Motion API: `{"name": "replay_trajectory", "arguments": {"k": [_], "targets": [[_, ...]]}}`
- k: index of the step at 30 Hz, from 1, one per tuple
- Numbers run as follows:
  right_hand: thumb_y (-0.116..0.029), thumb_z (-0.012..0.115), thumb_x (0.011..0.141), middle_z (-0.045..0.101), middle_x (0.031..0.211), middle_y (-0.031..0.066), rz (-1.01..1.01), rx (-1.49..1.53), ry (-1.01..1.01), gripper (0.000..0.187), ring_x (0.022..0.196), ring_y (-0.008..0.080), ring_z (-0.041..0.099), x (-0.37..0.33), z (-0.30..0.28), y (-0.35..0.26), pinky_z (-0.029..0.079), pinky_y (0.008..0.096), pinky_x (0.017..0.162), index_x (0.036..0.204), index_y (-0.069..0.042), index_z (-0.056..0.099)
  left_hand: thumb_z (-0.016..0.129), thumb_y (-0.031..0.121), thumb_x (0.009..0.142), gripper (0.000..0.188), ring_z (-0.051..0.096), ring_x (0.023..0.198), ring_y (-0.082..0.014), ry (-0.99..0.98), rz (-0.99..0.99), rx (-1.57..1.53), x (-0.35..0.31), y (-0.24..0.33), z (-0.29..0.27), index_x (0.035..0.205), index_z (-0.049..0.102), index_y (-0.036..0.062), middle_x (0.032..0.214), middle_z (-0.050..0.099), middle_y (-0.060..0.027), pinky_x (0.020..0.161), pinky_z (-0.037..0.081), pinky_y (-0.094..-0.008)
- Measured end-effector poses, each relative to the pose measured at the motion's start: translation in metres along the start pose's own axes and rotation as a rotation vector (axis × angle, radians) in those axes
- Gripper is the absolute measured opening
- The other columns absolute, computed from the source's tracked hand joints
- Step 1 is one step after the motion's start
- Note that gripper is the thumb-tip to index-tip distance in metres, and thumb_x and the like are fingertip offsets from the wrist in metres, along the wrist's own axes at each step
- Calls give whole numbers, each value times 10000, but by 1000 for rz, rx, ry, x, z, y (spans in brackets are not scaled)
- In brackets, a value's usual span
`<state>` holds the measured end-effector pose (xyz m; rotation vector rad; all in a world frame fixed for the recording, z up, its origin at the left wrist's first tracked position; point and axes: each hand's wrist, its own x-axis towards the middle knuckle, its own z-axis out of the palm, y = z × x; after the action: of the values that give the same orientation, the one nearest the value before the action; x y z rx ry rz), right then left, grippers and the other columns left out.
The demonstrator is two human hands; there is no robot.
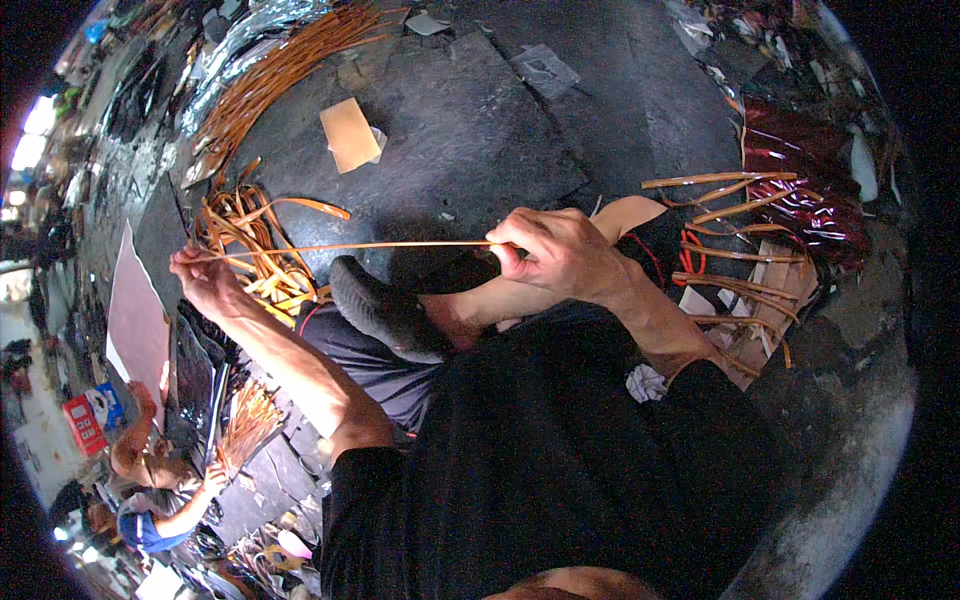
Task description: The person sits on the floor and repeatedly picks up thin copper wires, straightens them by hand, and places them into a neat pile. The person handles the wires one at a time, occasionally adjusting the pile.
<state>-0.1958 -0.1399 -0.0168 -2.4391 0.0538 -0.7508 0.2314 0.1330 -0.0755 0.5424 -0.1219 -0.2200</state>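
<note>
A thin tan strip, leather-like, (370, 245) is stretched nearly level in front of me. My left hand (208, 283) pinches its left end between closed fingers. At the other end, my right hand (555, 255) grips the strip between thumb and fingers. Below the strip lies my crossed leg with a dark grey sock (385, 310). A tangled heap of wider tan strips (255, 235) sits on the floor just beside my left hand. Behind my right wrist a flat tan piece (625, 215) sticks out.
Looped strip bundles (745, 285) lie at the right, near dark red shiny sheeting (800, 180). Long thin strips (285, 75) spread at the far left. A tan rectangle (350, 135) rests on the dark floor. At lower left, another person (155, 520) holds a strip bundle (248, 425).
</note>
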Motion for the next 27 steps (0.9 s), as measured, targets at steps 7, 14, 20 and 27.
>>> {"name": "replay_trajectory", "arguments": {"k": [7, 14, 20, 27], "targets": [[-51, 684, 798, 647, 800, 73, 93, 30, -38, 146, 675, 229, 667, -8, -15, 5, 543, 333, 590, 910, -45, 591, 554, 246, 948, 236, 630, 745, -208, 96, 19, 42, 13, 4, -19, 859, 565, 28, 784, 631, -67, 722, 568, -318], [-108, 640, 881, 689, 901, 109, 195, 26, 24, 132, 753, 262, 684, -6, -46, 27, 541, 337, 661, 976, -15, 640, 559, 275, 965, 248, 572, 736, -145, 120, -78, 289, -24, -32, 7, 982, 581, 29, 788, 583, -25, 720, 512, -243], [-279, 573, 938, 693, 947, 125, 303, -223, 184, 262, 915, 294, 662, -25, -81, 123, 518, 373, 809, 1058, -73, 680, 609, 302, 940, 630, 434, 1316, -319, 30, -401, 830, -50, -72, -32, 1390, 345, -50, 1424, 401, -259, 1097, 340, -439], [-188, 552, 929, 691, 947, 110, 936, -444, 26, 230, 885, 269, 651, -165, -142, 227, 512, 366, 806, 1070, -58, 679, 558, 213, 935, 427, 574, 1087, -235, 26, -261, 1120, -68, -63, -54, 1317, 502, 29, 1160, 587, -137, 963, 448, -350]]}}
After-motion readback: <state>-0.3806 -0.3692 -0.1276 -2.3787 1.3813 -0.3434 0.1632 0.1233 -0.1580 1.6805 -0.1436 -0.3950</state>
